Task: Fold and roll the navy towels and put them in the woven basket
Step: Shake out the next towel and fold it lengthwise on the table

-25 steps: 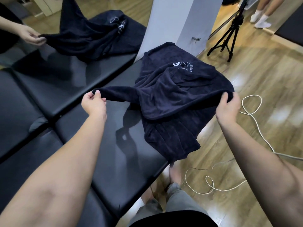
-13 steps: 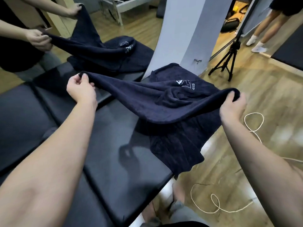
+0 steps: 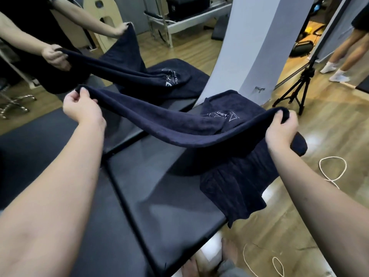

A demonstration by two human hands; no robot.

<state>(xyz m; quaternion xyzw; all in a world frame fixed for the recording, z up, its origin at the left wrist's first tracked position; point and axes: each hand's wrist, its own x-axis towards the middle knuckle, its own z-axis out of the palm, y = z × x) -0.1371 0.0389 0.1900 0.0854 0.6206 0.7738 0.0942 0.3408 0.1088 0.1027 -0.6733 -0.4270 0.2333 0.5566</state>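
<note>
Navy towel (image 3: 179,126) held up over the black padded table (image 3: 159,206).
One upper corner is pinched in the left hand (image 3: 80,106), the other gripped by the right hand (image 3: 281,130).

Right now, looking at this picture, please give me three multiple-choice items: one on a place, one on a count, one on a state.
1. Where does the lower part of the navy towel hang?
A. Over the right edge of the black padded table
B. In a basket
C. On the tripod

2. How many hands grip this towel?
A. One
B. Two
C. None

3. What state is the towel in?
A. Rolled tight
B. Folded flat
C. Held up, sagging between the hands

Answers:
1 A: its hem drapes past the table edge toward the floor.
2 B: the left hand and right hand each pinch an end.
3 C: the top edge curves down mid-span.
</note>
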